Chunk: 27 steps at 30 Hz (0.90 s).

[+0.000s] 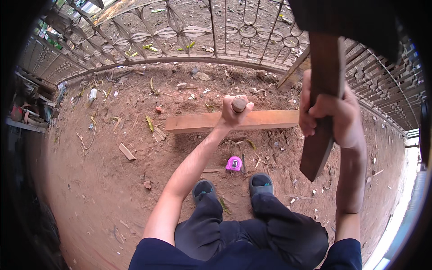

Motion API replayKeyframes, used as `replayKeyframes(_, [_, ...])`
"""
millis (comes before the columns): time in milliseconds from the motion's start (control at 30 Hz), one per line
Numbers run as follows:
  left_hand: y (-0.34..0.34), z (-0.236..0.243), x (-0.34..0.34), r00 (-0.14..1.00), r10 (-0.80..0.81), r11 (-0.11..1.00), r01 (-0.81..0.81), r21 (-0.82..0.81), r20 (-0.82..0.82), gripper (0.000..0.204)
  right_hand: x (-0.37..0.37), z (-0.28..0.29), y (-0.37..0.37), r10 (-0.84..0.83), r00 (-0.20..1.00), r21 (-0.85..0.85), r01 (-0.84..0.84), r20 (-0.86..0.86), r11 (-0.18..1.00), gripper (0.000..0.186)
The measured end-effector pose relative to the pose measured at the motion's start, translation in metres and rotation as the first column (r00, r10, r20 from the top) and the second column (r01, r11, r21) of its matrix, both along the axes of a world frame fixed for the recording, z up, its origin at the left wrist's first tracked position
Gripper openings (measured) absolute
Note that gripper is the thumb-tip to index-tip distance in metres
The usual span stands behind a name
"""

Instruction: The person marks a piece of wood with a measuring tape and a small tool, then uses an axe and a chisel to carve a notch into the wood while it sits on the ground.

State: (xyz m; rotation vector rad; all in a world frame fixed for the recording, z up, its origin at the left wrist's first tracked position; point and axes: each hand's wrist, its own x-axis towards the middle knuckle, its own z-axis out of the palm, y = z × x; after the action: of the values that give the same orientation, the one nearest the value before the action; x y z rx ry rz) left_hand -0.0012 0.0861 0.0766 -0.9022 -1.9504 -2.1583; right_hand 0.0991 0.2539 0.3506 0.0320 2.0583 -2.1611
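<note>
My left hand [233, 115] is closed around an upright round wooden handle [239, 105], whose flat top shows above the fist. The handle's lower end is hidden behind the hand, so I cannot tell what tool it belongs to. This hand is at the middle of a reddish-brown wooden beam [274, 119] lying crosswise in front of my feet. My right hand [335, 108] is raised on the right, gripping the flat wooden handle of a tool with a broad dark head [348, 20]. The head is partly cut off by the top edge.
A pink tape measure [234, 163] lies on the dirt between the beam and my sandalled feet [261, 183]. Wood chips [126, 151] and dry leaves are scattered about. A metal fence [180, 31] curves along the back and right, with a wooden post [294, 72] against it.
</note>
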Motion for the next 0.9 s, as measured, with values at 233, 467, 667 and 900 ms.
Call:
replayKeyframes(233, [-0.018, -0.010, 0.007, 0.995, -0.030, 0.989, 0.015, -0.145, -0.098, 0.023, 0.012, -0.149, 0.029, 0.063, 0.827, 0.060, -0.116, 0.558, 0.991, 0.012])
replayKeyframes(467, [-0.019, -0.001, -0.003, 0.998, -0.012, 0.998, 0.008, -0.067, -0.067, 0.008, 0.030, -0.159, 0.080, -0.261, 0.796, -0.138, 0.392, 0.546, 0.909, 0.015])
replayKeyframes(667, [-0.026, 0.011, -0.012, 0.979, -0.135, 0.972, 0.101, -0.214, -0.155, 0.014, 0.044, -0.195, 0.099, -0.328, 0.752, -0.023, 0.414, 0.571, 0.910, 0.014])
replayKeyframes(900, [-0.015, -0.016, 0.002, 0.997, -0.070, 0.982, 0.066, -0.178, -0.014, 0.026, 0.051, -0.180, 0.064, -0.108, 0.768, -0.078, 0.200, 0.631, 0.977, 0.011])
